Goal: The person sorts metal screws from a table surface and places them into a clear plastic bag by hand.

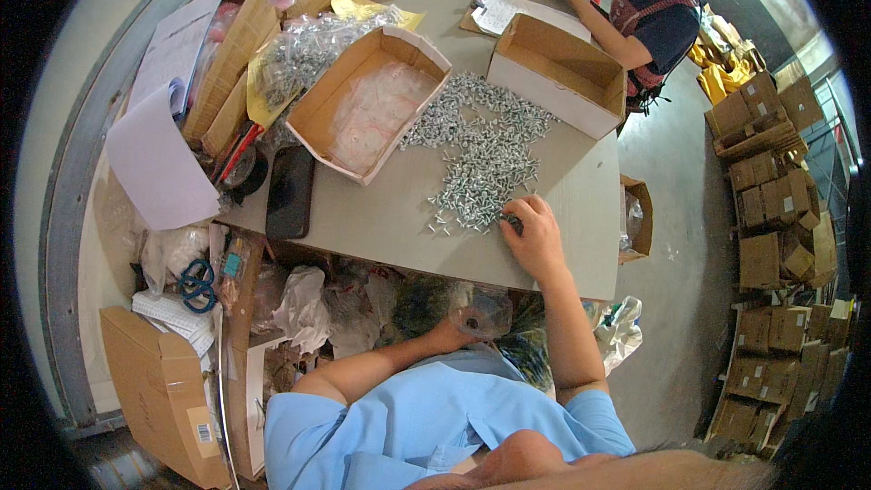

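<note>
A spread of small silver screws (485, 159) lies on the grey table (381, 209). At the near right edge of this spread is my right hand (535, 234), its fingers curled round a few screws. Below the table's front edge, close to my body, my left hand (451, 334) grips a clear plastic bag (490, 310). The bag hangs partly puffed out; what it contains is hard to make out. Beyond the screws, to the left, an open cardboard box (318, 113) holds flat clear bags (376, 113). An open white-sided box (553, 91) sits at the far right of the screws.
A black phone (290, 192) rests near the table's left edge. Bagged hardware (304, 54) and papers (177, 54) crowd the far left. Blue-handled scissors (196, 286) lie lower left. Across the table a co-worker (649, 18) works beside a clipboard (497, 11). Stacked cartons (771, 191) line the right.
</note>
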Tool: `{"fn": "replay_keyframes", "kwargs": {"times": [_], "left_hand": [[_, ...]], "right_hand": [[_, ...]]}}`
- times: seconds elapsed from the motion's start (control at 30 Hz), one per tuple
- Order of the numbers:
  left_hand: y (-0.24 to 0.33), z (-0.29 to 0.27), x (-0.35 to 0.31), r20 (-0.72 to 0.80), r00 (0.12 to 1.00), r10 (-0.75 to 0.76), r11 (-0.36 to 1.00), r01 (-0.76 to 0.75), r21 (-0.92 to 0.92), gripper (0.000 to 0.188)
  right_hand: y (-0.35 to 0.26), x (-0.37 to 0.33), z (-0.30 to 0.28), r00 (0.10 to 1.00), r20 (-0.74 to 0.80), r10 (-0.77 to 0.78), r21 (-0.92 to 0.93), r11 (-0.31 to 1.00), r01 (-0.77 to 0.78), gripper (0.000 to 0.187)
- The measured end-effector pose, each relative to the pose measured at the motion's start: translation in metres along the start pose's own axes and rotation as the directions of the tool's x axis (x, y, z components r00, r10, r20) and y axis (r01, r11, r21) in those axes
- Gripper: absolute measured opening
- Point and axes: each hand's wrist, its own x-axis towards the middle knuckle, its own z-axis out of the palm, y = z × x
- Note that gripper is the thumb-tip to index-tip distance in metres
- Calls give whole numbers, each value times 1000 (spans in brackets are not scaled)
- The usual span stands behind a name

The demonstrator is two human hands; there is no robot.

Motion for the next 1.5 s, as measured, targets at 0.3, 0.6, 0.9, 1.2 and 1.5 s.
{"fn": "replay_keyframes", "kwargs": {"times": [0.3,0.6,0.9,1.2,1.5], "left_hand": [[42,-8,-2,79,997,-25,997,31,-67,50],[28,-6,-1,29,989,142,990,-143,15,27],[28,-7,-1,63,998,-12,999,15,-51,43],[26,-7,2,85,994,65,998,-63,-31,42],[16,-3,1,50,996,78,995,-74,-63,46]], "right_hand": [[7,-20,-5,1000,24,19,-57,998,-17,14],[-19,-23,-17,953,284,107,149,977,-154,21],[-9,-16,10,997,50,-53,54,997,50,28],[-14,-27,0,998,56,15,75,997,-19,34],[-10,-25,-1,994,83,-73,74,995,67,27]]}}
